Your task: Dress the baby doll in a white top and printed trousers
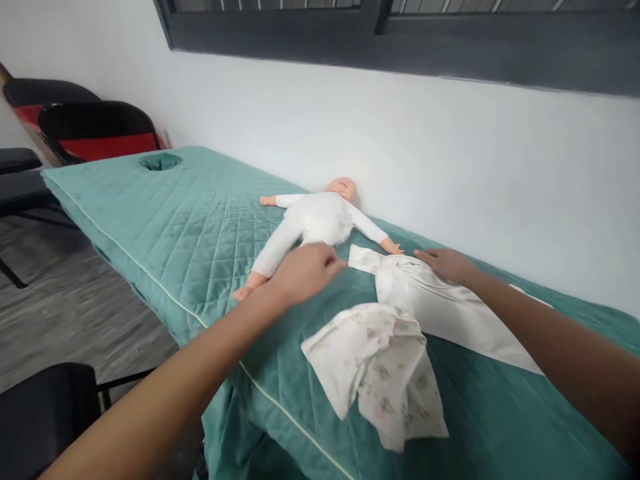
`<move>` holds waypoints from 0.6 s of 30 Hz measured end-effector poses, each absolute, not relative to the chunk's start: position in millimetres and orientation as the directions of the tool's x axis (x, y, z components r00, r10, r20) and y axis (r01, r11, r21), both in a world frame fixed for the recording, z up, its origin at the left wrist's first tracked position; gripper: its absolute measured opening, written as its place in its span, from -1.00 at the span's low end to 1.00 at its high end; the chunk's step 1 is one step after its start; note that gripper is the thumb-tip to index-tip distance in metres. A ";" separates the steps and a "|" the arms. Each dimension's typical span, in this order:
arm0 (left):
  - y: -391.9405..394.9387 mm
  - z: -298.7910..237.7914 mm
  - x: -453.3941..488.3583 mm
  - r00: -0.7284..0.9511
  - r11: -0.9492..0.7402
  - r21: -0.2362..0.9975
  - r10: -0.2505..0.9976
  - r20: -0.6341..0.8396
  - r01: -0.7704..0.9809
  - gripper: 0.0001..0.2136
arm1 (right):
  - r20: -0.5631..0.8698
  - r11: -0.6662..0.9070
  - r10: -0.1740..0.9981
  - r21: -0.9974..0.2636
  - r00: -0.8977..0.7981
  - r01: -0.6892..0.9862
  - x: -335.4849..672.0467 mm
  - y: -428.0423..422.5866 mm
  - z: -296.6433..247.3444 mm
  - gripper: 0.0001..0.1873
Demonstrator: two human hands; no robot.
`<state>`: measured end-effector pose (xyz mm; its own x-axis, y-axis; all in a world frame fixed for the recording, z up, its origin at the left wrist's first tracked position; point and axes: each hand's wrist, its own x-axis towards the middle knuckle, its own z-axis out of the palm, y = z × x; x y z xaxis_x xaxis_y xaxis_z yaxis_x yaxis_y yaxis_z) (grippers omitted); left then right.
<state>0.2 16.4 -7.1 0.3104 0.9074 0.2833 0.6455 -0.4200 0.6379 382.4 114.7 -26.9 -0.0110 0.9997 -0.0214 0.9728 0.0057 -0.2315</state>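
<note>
A baby doll (320, 213) with a white cloth body lies on its back on the green quilted bed cover, head toward the wall. My left hand (307, 270) is over the doll's lower body, fingers curled in, with nothing visible in them; it hides one of the doll's legs. By the doll's outstretched hand, my right hand (445, 265) rests at the upper edge of a plain white garment (450, 310), fingers extended. Nearer to me lies a small crumpled white garment with a leaf and flower print (383, 367).
The bed (215, 173) runs along a white wall under a dark-framed window (280, 30). A face hole (161, 161) opens near its far end. Black and red chairs (100, 130) stand beyond it, and a black chair (50, 413) is at the lower left.
</note>
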 end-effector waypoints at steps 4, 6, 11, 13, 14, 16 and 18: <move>-25.1 -14.0 43.8 0.711 -0.505 0.674 0.702 -0.042 0.539 -0.59 | -0.102 0.076 0.992 -0.013 -0.077 0.997 406.6 64.2 -16.5 -0.56; -34.9 -16.5 58.8 0.749 -0.520 0.675 0.658 -0.074 0.523 -0.63 | -0.077 0.131 0.989 0.028 -0.128 0.991 408.2 43.5 -8.0 -0.65; -51.3 -2.1 92.9 0.733 -0.690 0.461 0.670 0.117 0.558 -0.86 | 0.094 0.265 0.960 0.007 -0.265 0.964 394.7 -13.1 21.9 -0.60; -59.0 8.8 109.0 0.748 -0.786 0.361 0.604 0.276 0.501 -0.85 | 0.158 0.358 0.924 -0.044 -0.347 0.933 386.1 -39.5 35.0 -0.59; -63.1 14.0 117.6 0.761 -0.829 0.319 0.552 0.341 0.459 -0.85 | 0.175 0.411 0.903 -0.084 -0.392 0.908 382.0 -53.1 41.4 -0.59; -71.4 22.8 134.4 0.785 -0.892 0.245 0.452 0.424 0.381 -0.85 | 0.187 0.520 0.851 -0.163 -0.491 0.838 375.3 -79.9 53.2 -0.60; -79.0 28.5 149.0 0.811 -0.923 0.187 0.385 0.439 0.337 -0.86 | 0.171 0.589 0.808 -0.197 -0.564 0.784 372.7 -104.2 63.7 -0.61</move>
